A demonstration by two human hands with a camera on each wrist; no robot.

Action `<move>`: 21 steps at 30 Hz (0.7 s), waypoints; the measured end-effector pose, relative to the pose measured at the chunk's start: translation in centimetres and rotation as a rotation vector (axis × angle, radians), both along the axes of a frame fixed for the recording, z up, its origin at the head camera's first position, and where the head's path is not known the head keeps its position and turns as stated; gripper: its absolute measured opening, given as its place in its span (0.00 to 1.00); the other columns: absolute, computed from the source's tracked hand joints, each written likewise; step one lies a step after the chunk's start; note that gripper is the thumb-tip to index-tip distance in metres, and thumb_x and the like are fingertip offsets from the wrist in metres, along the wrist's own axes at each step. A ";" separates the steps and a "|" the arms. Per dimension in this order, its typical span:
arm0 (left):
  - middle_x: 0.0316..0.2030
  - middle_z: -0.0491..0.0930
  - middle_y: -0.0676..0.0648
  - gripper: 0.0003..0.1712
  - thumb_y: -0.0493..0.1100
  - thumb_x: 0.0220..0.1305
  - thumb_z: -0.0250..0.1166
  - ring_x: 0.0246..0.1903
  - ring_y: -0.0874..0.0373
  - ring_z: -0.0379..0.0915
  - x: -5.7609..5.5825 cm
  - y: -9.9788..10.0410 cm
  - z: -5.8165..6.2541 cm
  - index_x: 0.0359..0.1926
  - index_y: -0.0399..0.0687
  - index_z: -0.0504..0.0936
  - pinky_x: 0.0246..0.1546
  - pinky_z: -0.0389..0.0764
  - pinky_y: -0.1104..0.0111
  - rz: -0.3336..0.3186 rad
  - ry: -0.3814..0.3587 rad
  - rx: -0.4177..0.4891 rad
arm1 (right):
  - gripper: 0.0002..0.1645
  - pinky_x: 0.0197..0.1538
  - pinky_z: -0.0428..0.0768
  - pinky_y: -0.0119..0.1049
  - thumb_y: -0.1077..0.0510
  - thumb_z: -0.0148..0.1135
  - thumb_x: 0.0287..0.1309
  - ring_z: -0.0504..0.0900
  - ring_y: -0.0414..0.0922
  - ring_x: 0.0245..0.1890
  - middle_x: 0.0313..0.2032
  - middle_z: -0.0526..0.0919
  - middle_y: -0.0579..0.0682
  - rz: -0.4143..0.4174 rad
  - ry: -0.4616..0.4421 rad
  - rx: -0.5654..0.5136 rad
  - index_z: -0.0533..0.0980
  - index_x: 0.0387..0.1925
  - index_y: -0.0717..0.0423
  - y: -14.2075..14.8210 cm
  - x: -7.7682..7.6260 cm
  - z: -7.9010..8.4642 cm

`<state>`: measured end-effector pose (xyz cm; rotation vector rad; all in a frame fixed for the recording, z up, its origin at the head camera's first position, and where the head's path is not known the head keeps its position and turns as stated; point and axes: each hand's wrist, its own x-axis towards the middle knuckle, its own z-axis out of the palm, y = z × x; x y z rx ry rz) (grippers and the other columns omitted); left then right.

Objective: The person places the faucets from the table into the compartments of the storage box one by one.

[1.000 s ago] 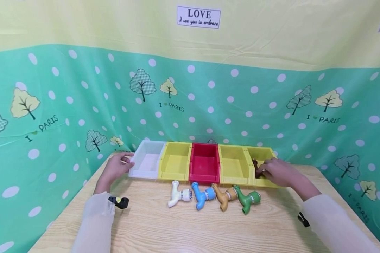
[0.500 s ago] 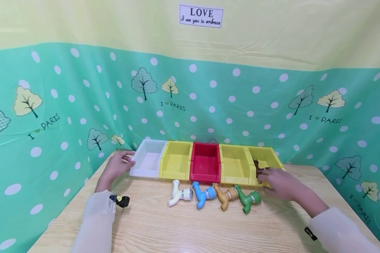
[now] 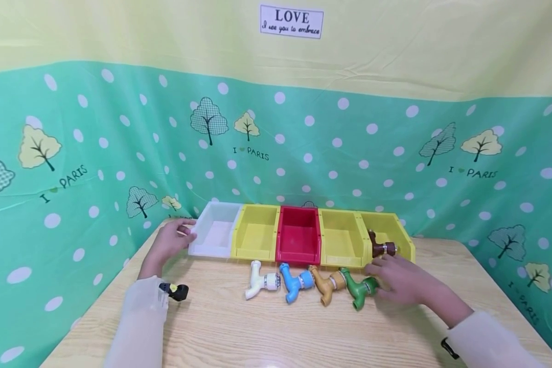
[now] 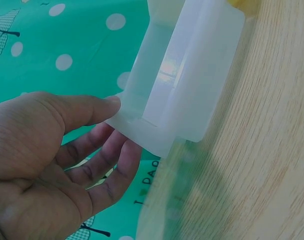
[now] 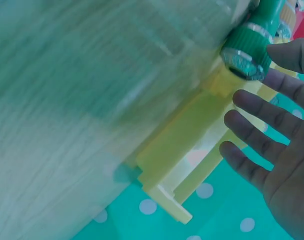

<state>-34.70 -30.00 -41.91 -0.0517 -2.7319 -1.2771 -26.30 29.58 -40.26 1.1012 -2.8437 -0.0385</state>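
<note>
My left hand (image 3: 169, 243) holds the left end of the translucent white bin (image 4: 204, 80), thumb at its rim and fingers against the outside wall. My right hand (image 3: 402, 280) is over the handle end of the green tap (image 3: 360, 290). In the right wrist view its fingers (image 5: 264, 107) are spread and nearly straight, with thumb and index finger right beside the green handle. A dark brown tap (image 3: 383, 247) lies in the rightmost yellow bin (image 3: 407, 245), just beyond the right hand. White (image 3: 259, 281), blue (image 3: 295, 282) and tan (image 3: 325, 285) taps lie left of the green one.
The bins stand joined in a row at the back of the wooden table (image 3: 267, 335). Between the white and rightmost bins are a yellow bin (image 3: 256, 232), a red bin (image 3: 298, 236) and another yellow bin (image 3: 341, 237). A patterned curtain (image 3: 276, 143) hangs behind.
My right hand has let go of the brown tap, leaving it in the rightmost bin, and has moved toward me to the green tap. The left hand stays at the white bin.
</note>
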 end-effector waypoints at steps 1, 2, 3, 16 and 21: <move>0.48 0.77 0.36 0.25 0.38 0.72 0.64 0.48 0.43 0.76 0.0 0.0 0.0 0.66 0.36 0.74 0.41 0.87 0.62 0.002 0.000 0.000 | 0.22 0.53 0.79 0.61 0.53 0.69 0.56 0.80 0.53 0.50 0.49 0.83 0.49 -0.002 -0.006 0.004 0.81 0.54 0.51 -0.2 0.1 -0.1; 0.48 0.77 0.35 0.25 0.39 0.72 0.64 0.48 0.43 0.76 0.0 0.0 0.0 0.66 0.36 0.74 0.41 0.87 0.62 0.002 -0.002 0.001 | 0.24 0.53 0.79 0.61 0.52 0.69 0.56 0.79 0.52 0.49 0.49 0.83 0.48 -0.005 -0.015 0.007 0.80 0.54 0.51 -0.3 0.2 -0.1; 0.48 0.77 0.36 0.25 0.39 0.72 0.64 0.48 0.43 0.76 -0.1 0.0 0.0 0.66 0.36 0.74 0.41 0.87 0.62 0.003 -0.005 0.000 | 0.24 0.53 0.79 0.61 0.51 0.70 0.56 0.79 0.52 0.49 0.49 0.83 0.48 -0.008 -0.021 0.014 0.79 0.55 0.51 -0.5 0.3 -0.2; 0.48 0.77 0.37 0.25 0.39 0.72 0.65 0.46 0.44 0.76 -0.1 -0.1 -0.2 0.66 0.38 0.74 0.41 0.87 0.63 0.010 -0.016 -0.006 | 0.32 0.49 0.77 0.54 0.47 0.73 0.52 0.73 0.45 0.49 0.49 0.76 0.41 0.054 0.005 0.023 0.72 0.58 0.44 -2.0 0.9 -1.8; 0.48 0.77 0.36 0.25 0.39 0.72 0.65 0.46 0.43 0.76 -0.1 -0.1 -0.1 0.66 0.37 0.74 0.41 0.87 0.62 0.003 -0.009 -0.005 | 0.27 0.48 0.77 0.50 0.47 0.74 0.52 0.71 0.42 0.48 0.49 0.75 0.38 0.124 0.007 -0.016 0.72 0.52 0.32 -2.1 0.9 -2.3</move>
